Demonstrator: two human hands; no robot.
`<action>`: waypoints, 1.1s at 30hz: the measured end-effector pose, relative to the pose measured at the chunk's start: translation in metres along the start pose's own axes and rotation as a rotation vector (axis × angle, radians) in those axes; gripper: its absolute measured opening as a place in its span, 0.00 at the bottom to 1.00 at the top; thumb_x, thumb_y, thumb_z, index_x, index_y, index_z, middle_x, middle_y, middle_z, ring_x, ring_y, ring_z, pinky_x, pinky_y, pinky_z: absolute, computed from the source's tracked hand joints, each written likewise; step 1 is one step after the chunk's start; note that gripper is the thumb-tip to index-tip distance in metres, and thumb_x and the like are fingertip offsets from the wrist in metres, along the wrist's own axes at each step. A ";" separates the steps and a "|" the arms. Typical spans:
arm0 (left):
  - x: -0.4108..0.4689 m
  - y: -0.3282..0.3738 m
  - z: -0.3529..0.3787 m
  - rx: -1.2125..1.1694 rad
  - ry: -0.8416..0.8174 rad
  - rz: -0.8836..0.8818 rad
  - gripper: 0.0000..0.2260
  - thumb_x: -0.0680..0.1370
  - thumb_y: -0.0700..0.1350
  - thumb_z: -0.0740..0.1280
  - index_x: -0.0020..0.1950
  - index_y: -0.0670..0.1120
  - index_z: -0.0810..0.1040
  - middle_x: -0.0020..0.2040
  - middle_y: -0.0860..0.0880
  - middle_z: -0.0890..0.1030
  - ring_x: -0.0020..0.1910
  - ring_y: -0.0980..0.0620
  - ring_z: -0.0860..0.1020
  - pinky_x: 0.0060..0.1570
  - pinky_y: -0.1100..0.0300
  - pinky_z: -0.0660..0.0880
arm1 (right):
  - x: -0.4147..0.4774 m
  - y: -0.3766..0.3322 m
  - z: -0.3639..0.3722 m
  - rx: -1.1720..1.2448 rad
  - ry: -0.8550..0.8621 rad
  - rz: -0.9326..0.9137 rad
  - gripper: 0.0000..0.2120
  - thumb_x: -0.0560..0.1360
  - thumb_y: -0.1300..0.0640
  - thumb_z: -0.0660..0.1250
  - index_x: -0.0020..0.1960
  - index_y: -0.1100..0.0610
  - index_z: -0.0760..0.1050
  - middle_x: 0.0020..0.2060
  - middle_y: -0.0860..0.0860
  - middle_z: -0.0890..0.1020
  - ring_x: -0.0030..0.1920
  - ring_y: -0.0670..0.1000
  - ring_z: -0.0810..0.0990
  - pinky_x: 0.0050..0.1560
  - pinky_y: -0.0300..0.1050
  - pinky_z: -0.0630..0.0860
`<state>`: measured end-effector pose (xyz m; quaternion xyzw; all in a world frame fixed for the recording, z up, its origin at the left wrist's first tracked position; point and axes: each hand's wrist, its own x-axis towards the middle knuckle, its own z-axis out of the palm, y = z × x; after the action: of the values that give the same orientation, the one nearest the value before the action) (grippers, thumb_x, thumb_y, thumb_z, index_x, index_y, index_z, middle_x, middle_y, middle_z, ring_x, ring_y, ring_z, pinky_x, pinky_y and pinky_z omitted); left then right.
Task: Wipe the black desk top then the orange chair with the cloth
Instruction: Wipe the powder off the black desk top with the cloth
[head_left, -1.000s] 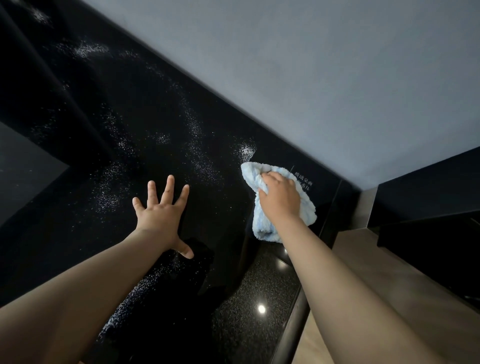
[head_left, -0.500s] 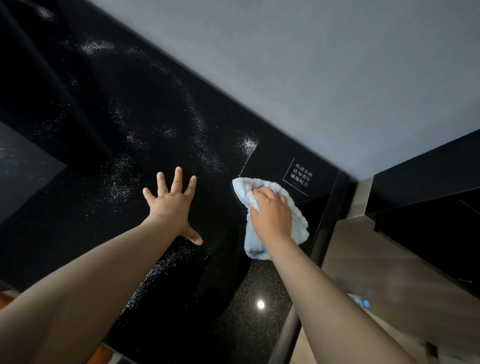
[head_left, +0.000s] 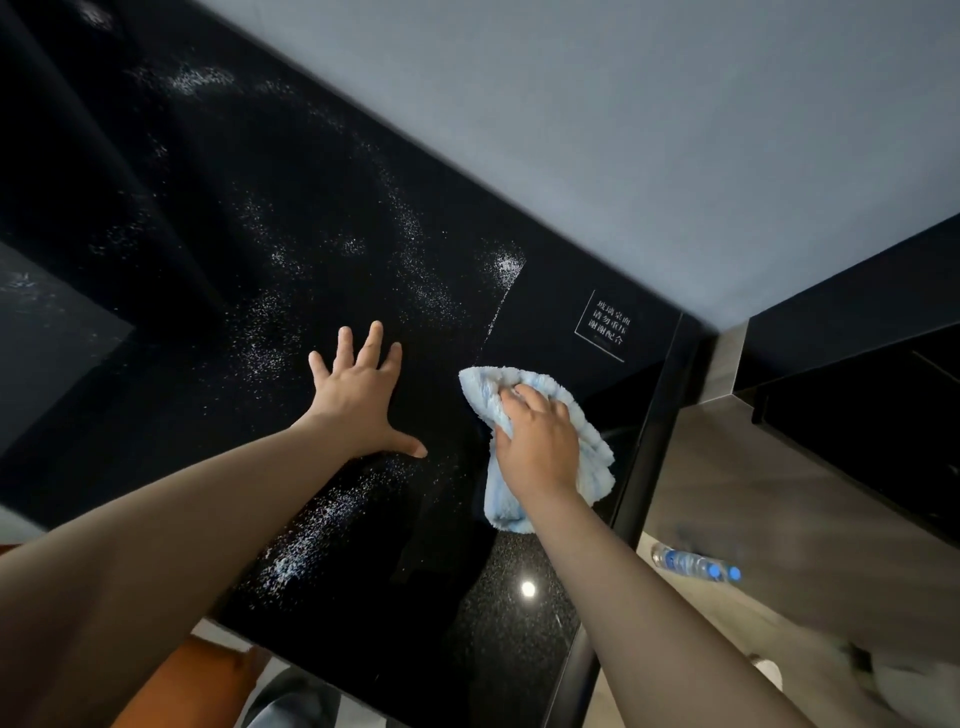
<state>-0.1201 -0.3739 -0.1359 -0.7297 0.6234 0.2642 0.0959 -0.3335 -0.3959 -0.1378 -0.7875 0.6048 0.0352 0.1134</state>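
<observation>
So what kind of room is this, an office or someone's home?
Probably an office or showroom: a glossy black desk top bearing a small printed notice, an orange chair tucked under it, and a plain grey wall.

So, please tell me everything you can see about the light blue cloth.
The cloth is pale blue with whiter folds and looks soft and fluffy, like microfibre or terry. It is crumpled, not spread flat, and lies on the glossy black desk top near the desk's right edge, below a small white printed label. The right hand presses on it from above, fingers bent over its upper part. The left hand rests apart, not touching it.
</observation>
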 end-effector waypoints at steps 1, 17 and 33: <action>-0.003 -0.003 0.002 0.012 0.024 0.030 0.60 0.58 0.73 0.70 0.79 0.49 0.44 0.78 0.46 0.37 0.76 0.39 0.37 0.71 0.33 0.43 | -0.004 -0.001 0.001 -0.003 -0.006 0.002 0.23 0.77 0.53 0.64 0.71 0.48 0.67 0.68 0.44 0.69 0.65 0.52 0.68 0.61 0.46 0.71; -0.083 -0.054 0.029 0.195 -0.096 0.235 0.58 0.62 0.74 0.67 0.78 0.49 0.39 0.78 0.47 0.36 0.77 0.42 0.38 0.75 0.42 0.45 | -0.076 -0.034 0.014 0.000 -0.041 0.069 0.24 0.77 0.53 0.64 0.72 0.47 0.66 0.69 0.42 0.68 0.65 0.51 0.67 0.60 0.44 0.72; -0.140 -0.062 0.067 0.166 -0.106 0.041 0.62 0.60 0.72 0.71 0.78 0.49 0.36 0.76 0.47 0.32 0.76 0.40 0.36 0.73 0.39 0.47 | -0.115 -0.041 0.025 -0.022 -0.054 -0.002 0.25 0.77 0.52 0.65 0.72 0.46 0.65 0.70 0.43 0.67 0.66 0.51 0.66 0.62 0.45 0.69</action>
<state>-0.0895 -0.2097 -0.1334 -0.6912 0.6520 0.2518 0.1836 -0.3229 -0.2715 -0.1346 -0.7880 0.6003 0.0632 0.1211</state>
